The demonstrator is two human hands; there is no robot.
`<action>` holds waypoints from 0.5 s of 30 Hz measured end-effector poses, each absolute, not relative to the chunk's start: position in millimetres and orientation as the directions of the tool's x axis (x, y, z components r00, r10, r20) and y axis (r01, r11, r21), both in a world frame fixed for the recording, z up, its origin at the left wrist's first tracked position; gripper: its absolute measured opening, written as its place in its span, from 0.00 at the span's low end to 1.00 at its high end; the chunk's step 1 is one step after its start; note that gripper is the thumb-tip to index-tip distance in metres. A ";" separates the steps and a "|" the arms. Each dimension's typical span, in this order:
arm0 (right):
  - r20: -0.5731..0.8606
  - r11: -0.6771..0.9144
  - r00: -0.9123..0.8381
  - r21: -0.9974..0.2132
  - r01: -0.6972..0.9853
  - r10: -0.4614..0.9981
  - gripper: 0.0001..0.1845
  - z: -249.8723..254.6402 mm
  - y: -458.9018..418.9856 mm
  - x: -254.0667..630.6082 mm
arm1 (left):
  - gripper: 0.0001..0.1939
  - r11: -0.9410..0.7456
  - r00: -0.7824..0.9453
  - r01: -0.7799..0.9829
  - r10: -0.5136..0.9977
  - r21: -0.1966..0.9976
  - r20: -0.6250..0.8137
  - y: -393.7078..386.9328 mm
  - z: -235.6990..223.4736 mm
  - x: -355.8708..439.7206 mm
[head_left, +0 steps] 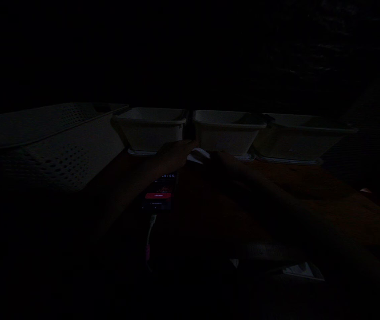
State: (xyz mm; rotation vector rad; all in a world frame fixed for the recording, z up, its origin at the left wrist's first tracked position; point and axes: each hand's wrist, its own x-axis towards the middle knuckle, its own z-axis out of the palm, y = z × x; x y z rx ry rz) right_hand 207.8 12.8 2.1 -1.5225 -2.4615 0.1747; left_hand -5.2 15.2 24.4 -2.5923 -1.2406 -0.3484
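Darkness swallows most of the room, leaving three smooth, pale tubs with rounded rims and tapering walls faintly visible along the reddish-brown tabletop (350,213): the left tub (153,135), the middle tub (226,135) and the right tub (297,144). Beside them, at the left, stands a larger pale basket (93,138), its wall pierced with rows of small holes and its near end fading into black. Just before the gap between the left and middle tubs lies a white piece (198,155), flat and angular; whether it is paper or cloth I cannot tell. The left hand (181,149) is at its left edge, fingers stretched forward, and the right hand (225,158) is near its other side; how far open either is, or whether either grips it, the gloom hides. Under the left forearm, a slim, flat phone (158,195) glows with a red bar, its upper part partly covered. A thin, pale cable (150,231) trails below it, its lower end lost. Nearer, at the lower right, a glossy-looking pale scrap (303,270) shows only in part.
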 end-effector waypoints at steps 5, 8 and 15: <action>0.181 0.489 -0.455 -0.255 0.834 0.872 0.21 -0.1 19.9 214.9 | 0.26 -0.613 0.634 0.768 0.685 -0.186 0.360 19.1 27.0 -8.3; 0.182 0.440 -0.404 -0.262 0.859 0.897 0.22 -6.9 24.6 218.7 | 0.17 -0.638 0.696 0.716 0.624 -0.283 0.354 17.4 24.4 -5.2; 0.277 0.573 -0.503 -0.334 0.748 0.819 0.25 -20.6 19.7 209.9 | 0.34 -0.657 0.726 0.687 0.604 -0.312 0.328 10.6 22.3 2.2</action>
